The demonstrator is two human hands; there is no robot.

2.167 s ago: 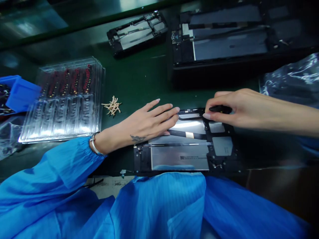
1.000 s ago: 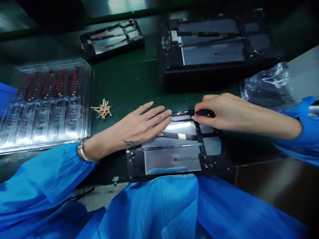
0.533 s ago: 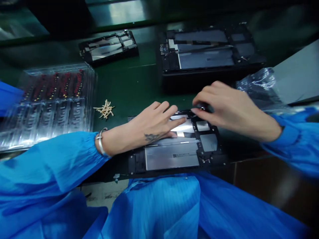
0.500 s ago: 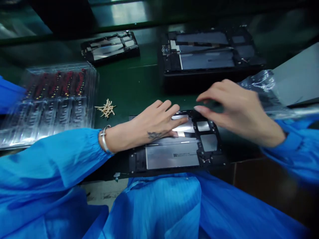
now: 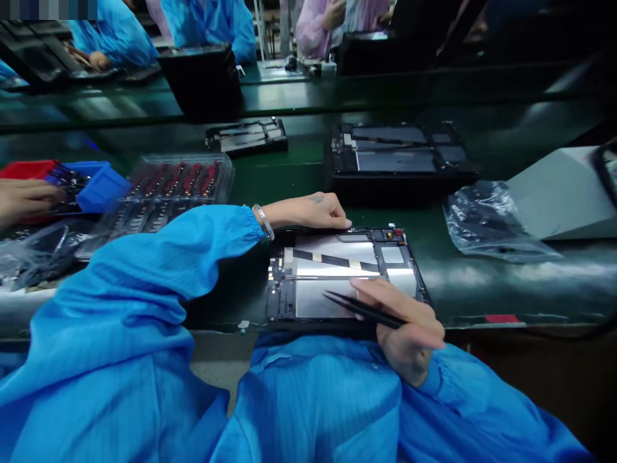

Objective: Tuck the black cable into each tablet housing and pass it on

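Note:
An opened tablet [image 5: 332,302] lies in front of me at the bench's near edge, its silvery battery cells and a black flat cable [image 5: 332,260] exposed. At its far edge rests my left hand [image 5: 321,211], fingers curled together and fingertips touching the rim; what they pinch, if anything, is hidden. My right hand [image 5: 409,325] is closed around black tweezers [image 5: 369,310]. The tweezers' tips point left, over the lower battery cell; whether they touch it I cannot tell.
Beyond lie another opened tablet [image 5: 395,154] on a black block and a smaller opened device [image 5: 250,136]. At left are clear trays of red-and-black parts [image 5: 183,180], a blue bin [image 5: 103,186] and another person's hand [image 5: 26,199]. A plastic bag [image 5: 486,218] and grey box [image 5: 559,193] stand right.
My left hand has moved from the tablet's middle to its far edge. My right hand has come down to the near side, now with tweezers in it. The view has tilted up.

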